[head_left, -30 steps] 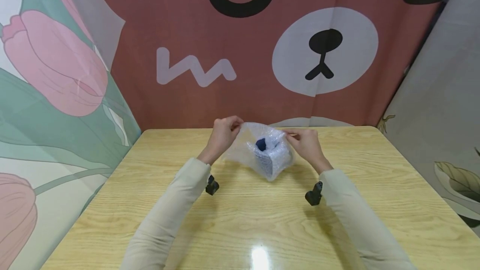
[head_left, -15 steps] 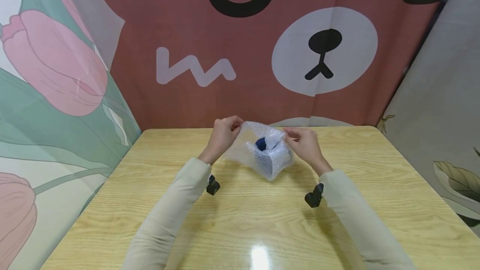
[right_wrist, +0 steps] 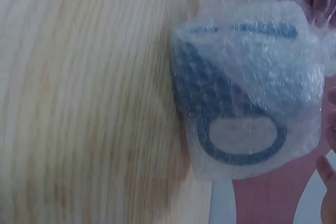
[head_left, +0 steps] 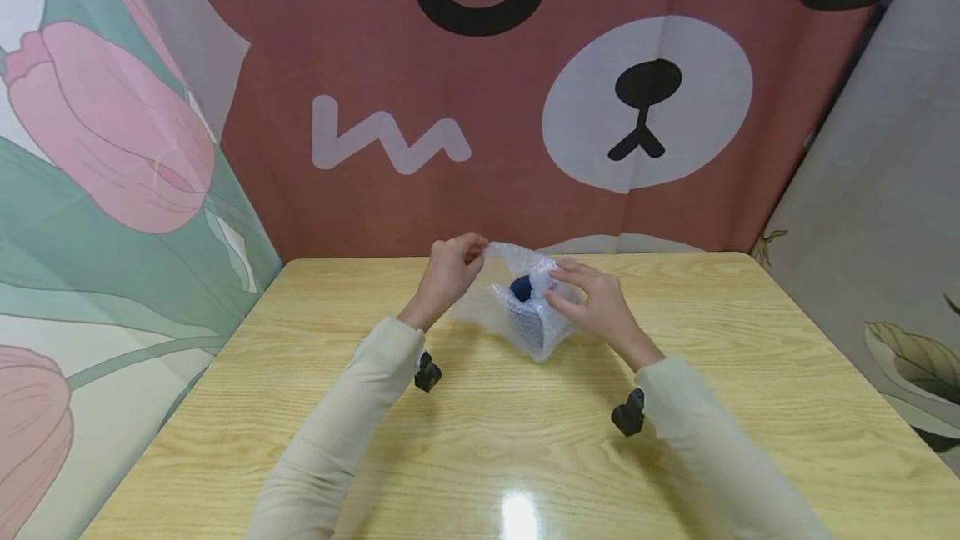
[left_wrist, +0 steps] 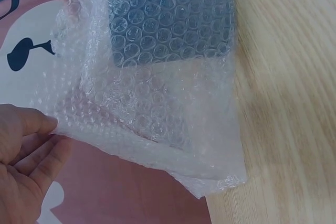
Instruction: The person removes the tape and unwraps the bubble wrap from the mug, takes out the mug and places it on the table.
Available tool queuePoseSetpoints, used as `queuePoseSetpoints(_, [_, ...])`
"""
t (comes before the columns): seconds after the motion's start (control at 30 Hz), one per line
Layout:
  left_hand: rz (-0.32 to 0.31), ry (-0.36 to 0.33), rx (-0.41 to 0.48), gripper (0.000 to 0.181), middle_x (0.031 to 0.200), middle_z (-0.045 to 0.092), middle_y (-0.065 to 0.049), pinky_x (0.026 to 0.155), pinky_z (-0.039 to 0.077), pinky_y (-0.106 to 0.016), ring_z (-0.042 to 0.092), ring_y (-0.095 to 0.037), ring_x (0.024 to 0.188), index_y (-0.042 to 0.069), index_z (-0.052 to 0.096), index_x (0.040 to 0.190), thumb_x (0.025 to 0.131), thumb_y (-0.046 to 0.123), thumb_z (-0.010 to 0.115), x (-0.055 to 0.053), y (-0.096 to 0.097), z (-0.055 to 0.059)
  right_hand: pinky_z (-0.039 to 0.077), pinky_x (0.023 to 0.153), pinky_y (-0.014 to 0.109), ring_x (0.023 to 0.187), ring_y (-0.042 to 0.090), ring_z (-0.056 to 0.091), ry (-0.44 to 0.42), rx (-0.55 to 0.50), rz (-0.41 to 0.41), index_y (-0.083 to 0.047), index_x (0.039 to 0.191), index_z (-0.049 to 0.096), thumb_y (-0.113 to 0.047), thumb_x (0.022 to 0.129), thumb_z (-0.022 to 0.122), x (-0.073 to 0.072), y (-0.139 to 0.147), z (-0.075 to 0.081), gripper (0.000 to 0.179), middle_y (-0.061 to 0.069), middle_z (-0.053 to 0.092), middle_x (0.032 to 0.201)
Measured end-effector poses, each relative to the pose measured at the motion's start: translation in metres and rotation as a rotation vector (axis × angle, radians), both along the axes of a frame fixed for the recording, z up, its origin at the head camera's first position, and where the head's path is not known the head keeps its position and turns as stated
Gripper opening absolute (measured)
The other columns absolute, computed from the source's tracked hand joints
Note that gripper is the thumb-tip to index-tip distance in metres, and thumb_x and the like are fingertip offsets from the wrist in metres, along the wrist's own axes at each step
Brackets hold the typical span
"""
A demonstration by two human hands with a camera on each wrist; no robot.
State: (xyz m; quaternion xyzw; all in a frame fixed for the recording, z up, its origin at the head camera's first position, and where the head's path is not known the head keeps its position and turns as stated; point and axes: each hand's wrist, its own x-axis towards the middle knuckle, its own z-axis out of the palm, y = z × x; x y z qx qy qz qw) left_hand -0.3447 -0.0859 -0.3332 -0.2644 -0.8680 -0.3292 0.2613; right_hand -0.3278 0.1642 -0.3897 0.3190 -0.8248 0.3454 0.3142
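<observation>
A dark blue mug (head_left: 521, 288) sits on the table inside bubble wrap (head_left: 542, 336), its rim partly showing through the wrap's opening. Through the plastic, the right wrist view reveals its ring-shaped handle (right_wrist: 236, 159). At the wrap's upper left, my left hand (head_left: 452, 269) pinches the loose edge between thumb and fingertips, holding that side stretched up. My right hand (head_left: 600, 307) is at the right side of the opening, thumb and fingers spread apart, fingertips at the plastic over the mug. Part of the wrap's right side is hidden behind this hand.
The wooden table (head_left: 480, 423) extends around the bundle, its back edge close behind. A printed curtain (head_left: 495, 190) hangs behind the table, with further printed cloths at both sides. Small black cameras (head_left: 628, 412) sit under both wrists.
My right hand has let go of the wrap's right edge and moved left and slightly down over the opening, its fingers spreading. The left hand keeps its pinch almost unmoved.
</observation>
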Motion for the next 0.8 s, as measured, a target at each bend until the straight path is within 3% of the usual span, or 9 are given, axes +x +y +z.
queuePoseSetpoints(0.2, [0.004,-0.018,-0.003,0.013,0.095,0.072,-0.015,0.074,0.056,-0.03,0.07,-0.024,0.086,-0.003,0.07,0.1,0.088,-0.004,0.066,0.0,-0.001,-0.001,0.054,0.082,0.048,0.098,0.032,0.067,0.112,0.052,0.006,0.002,0.106,0.073,-0.019,0.076,0.081,0.004,-0.009,-0.002,0.038,0.016,0.071,0.103])
queuePoseSetpoints(0.33, [0.014,-0.018,-0.007,0.014,0.095,0.072,-0.015,0.073,0.056,-0.03,0.07,-0.024,0.086,-0.003,0.07,0.1,0.088,-0.004,0.066,0.001,-0.001,-0.001,0.056,0.065,0.041,0.073,0.026,0.07,0.155,0.019,0.025,0.003,0.105,0.073,-0.011,0.076,0.08,0.007,-0.014,-0.002,0.032,0.016,0.072,0.097])
queuePoseSetpoints(0.5, [0.009,-0.028,0.005,0.017,0.096,0.071,-0.016,0.074,0.056,-0.03,0.07,-0.024,0.087,-0.004,0.07,0.102,0.087,-0.005,0.064,0.004,0.0,0.0,0.042,0.044,0.023,0.043,0.006,0.047,0.188,-0.003,0.036,0.002,0.103,0.074,-0.003,0.075,0.08,0.008,-0.018,-0.002,0.028,0.016,0.072,0.092])
queuePoseSetpoints(0.63, [0.002,-0.036,0.016,0.021,0.098,0.071,-0.017,0.074,0.056,-0.031,0.069,-0.025,0.089,-0.005,0.069,0.106,0.085,-0.005,0.065,0.006,0.0,0.0,0.038,0.043,0.02,0.045,0.005,0.048,0.176,-0.004,0.038,0.002,0.1,0.074,0.0,0.075,0.08,0.009,-0.019,0.001,0.026,0.014,0.072,0.091])
queuePoseSetpoints(0.73, [0.006,-0.046,0.02,0.025,0.099,0.071,-0.017,0.075,0.056,-0.032,0.069,-0.026,0.09,-0.005,0.068,0.109,0.084,-0.005,0.067,0.006,0.0,0.0,0.051,0.052,0.025,0.061,0.014,0.066,0.131,-0.02,0.043,0.002,0.099,0.075,0.003,0.076,0.078,0.009,-0.019,0.004,0.023,0.014,0.072,0.092])
queuePoseSetpoints(0.8, [0.009,-0.053,0.021,0.027,0.1,0.071,-0.017,0.075,0.055,-0.032,0.069,-0.026,0.09,-0.005,0.068,0.11,0.083,-0.004,0.068,0.007,-0.001,0.001,0.056,0.058,0.032,0.07,0.021,0.071,0.1,-0.037,0.047,0.003,0.098,0.075,0.005,0.077,0.076,0.01,-0.019,0.006,0.021,0.015,0.072,0.092])
